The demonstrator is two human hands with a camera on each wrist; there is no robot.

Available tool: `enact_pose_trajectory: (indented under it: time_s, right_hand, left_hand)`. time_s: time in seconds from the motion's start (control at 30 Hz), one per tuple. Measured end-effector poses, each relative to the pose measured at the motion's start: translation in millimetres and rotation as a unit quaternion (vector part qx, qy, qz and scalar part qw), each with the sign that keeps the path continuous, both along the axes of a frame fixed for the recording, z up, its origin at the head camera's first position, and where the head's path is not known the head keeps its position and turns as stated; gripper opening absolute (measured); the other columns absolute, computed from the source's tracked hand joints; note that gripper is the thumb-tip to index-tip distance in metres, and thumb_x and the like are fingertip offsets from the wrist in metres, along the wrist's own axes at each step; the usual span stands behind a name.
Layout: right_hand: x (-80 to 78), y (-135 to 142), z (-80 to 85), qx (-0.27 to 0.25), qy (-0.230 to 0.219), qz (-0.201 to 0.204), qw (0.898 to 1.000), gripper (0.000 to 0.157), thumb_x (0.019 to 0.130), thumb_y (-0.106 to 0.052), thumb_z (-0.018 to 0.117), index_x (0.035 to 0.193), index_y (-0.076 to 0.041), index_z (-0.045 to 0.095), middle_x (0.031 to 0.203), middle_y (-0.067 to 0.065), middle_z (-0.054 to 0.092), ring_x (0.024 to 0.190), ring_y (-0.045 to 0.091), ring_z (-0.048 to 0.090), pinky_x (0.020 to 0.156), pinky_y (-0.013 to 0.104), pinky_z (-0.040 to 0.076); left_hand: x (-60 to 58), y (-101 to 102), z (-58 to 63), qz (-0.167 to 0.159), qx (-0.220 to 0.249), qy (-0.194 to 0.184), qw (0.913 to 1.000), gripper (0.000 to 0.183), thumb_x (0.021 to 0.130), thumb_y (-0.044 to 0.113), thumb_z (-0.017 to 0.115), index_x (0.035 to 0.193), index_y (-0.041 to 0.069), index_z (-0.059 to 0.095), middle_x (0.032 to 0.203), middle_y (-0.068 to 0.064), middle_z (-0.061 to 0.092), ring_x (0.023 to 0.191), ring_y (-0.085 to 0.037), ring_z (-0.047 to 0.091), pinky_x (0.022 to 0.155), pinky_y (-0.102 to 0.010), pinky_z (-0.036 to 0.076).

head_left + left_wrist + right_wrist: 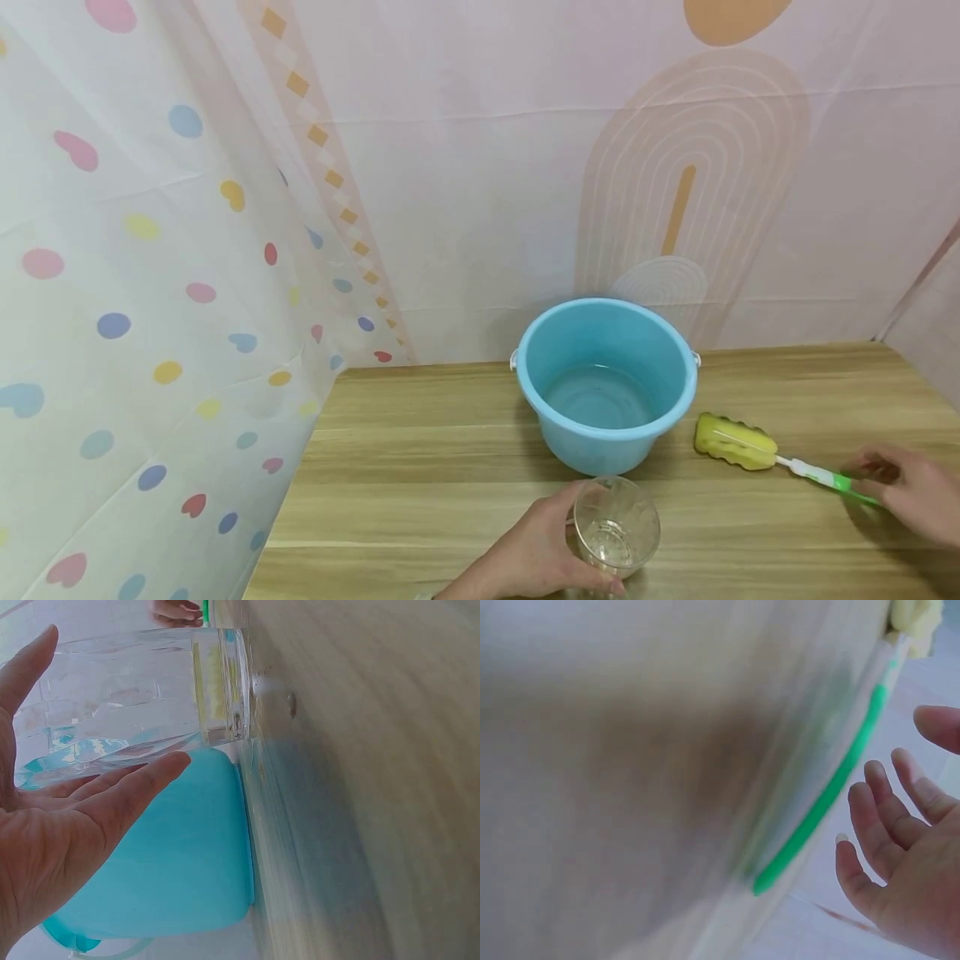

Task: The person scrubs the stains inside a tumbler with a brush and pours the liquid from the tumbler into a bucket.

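Note:
A clear glass cup (pixel 628 527) stands upright on the table, in front of the bucket. My left hand (pixel 534 542) holds it from the left, thumb on the near side and fingers round the far side. In the left wrist view the base of the glass cup (pixel 150 679) meets the wood. On the right lies a sponge bottle brush (pixel 738 443) with a yellow head and a white and green handle. My right hand (pixel 917 493) hovers by the handle's end, and a gap shows between its loosely bent fingers (pixel 874 817) and the green handle (pixel 825 802).
Behind the cup, a light blue bucket (pixel 555 425) with shallow water in it stands on the wooden table (pixel 420 467). Patterned curtains (pixel 465 183) hang along the back and left side of the table.

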State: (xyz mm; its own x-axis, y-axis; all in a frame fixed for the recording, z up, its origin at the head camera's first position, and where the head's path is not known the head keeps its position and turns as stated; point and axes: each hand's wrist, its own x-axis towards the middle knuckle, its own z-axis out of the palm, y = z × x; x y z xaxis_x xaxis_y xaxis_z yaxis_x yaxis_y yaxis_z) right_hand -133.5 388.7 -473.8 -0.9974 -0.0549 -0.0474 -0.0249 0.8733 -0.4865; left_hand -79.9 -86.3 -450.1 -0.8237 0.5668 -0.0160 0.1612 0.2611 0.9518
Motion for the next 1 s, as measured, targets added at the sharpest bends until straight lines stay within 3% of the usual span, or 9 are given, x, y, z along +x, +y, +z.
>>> enact_pose_trajectory:
  time_s: [0.27,0.47,0.57,0.7,0.8,0.9,0.93,1.0]
  right_hand:
    - [-4.2,-10,24.4,-0.01,0.016,-0.006,1.0,0.046,0.101,-0.02,0.067,0.121,0.02,0.058,0.108,0.034,0.065,0.089,0.039,0.064,0.067,0.046,0.052]
    - [-4.1,-21,37.5,-0.011,0.045,0.005,0.999,0.048,0.103,-0.026,0.068,0.126,0.015,0.059,0.115,0.036,0.064,0.091,0.038,0.066,0.065,0.033,0.052]
    - [-3.7,-28,42.9,-0.015,0.052,0.008,0.999,0.05,0.104,-0.031,0.068,0.129,0.011,0.059,0.12,0.033,0.065,0.092,0.03,0.066,0.062,0.023,0.048]
    - [-3.3,-37,49.1,-0.019,0.066,0.014,0.998,0.048,0.104,-0.033,0.067,0.132,0.007,0.061,0.122,0.03,0.066,0.09,0.014,0.063,0.063,0.022,0.048]
    - [-2.6,-44,53.7,-0.024,0.072,0.02,0.997,0.048,0.105,-0.033,0.065,0.133,0.006,0.061,0.122,0.032,0.067,0.094,0.028,0.067,0.07,0.039,0.055]
    - [-2.1,-50,57.8,-0.031,0.072,0.028,0.997,0.05,0.107,-0.035,0.062,0.136,0.005,0.059,0.124,0.033,0.066,0.102,0.053,0.062,0.074,0.058,0.053]
    - [-2.1,-51,58.8,-0.035,0.074,0.031,0.996,0.049,0.107,-0.034,0.06,0.137,0.005,0.059,0.124,0.033,0.066,0.105,0.057,0.06,0.074,0.062,0.051]
    - [-2.6,-55,60.4,-0.041,0.085,0.039,0.995,0.047,0.108,-0.033,0.059,0.138,0.003,0.059,0.123,0.031,0.068,0.107,0.058,0.059,0.073,0.058,0.051]
  left_hand:
    - [-1.2,0,-1.5,-0.01,0.017,-0.004,0.9998,0.081,0.076,0.017,0.097,0.144,0.019,0.053,0.137,0.011,0.059,0.125,-0.006,0.057,0.106,-0.027,0.048]
    - [-1.3,0,-1.2,-0.012,0.015,-0.002,0.9998,0.082,0.076,0.017,0.097,0.144,0.019,0.053,0.138,0.011,0.058,0.126,-0.006,0.057,0.106,-0.026,0.048]
    - [-1.2,0,-1.0,-0.012,0.014,-0.001,0.9998,0.081,0.076,0.018,0.097,0.144,0.019,0.053,0.138,0.011,0.058,0.125,-0.006,0.057,0.106,-0.027,0.048]
    - [-1.5,0,-1.3,-0.011,0.016,-0.004,0.9998,0.081,0.076,0.017,0.097,0.144,0.018,0.053,0.137,0.011,0.059,0.125,-0.006,0.057,0.106,-0.027,0.048]
    - [-1.1,0,-1.4,-0.009,0.013,-0.002,0.9999,0.081,0.076,0.018,0.097,0.144,0.018,0.053,0.137,0.011,0.059,0.125,-0.006,0.057,0.106,-0.027,0.049]
    - [-0.8,0,-1.7,-0.007,0.007,0.002,0.9999,0.081,0.075,0.019,0.098,0.143,0.017,0.053,0.136,0.012,0.059,0.124,-0.005,0.057,0.105,-0.027,0.049]
    - [-0.7,0,-1.7,-0.006,0.006,0.003,1.0,0.081,0.075,0.019,0.098,0.143,0.017,0.053,0.136,0.012,0.059,0.124,-0.005,0.057,0.105,-0.027,0.049]
    - [-0.9,0,-1.8,-0.006,0.005,0.003,1.0,0.081,0.076,0.019,0.098,0.144,0.017,0.053,0.136,0.011,0.059,0.124,-0.005,0.057,0.105,-0.027,0.049]
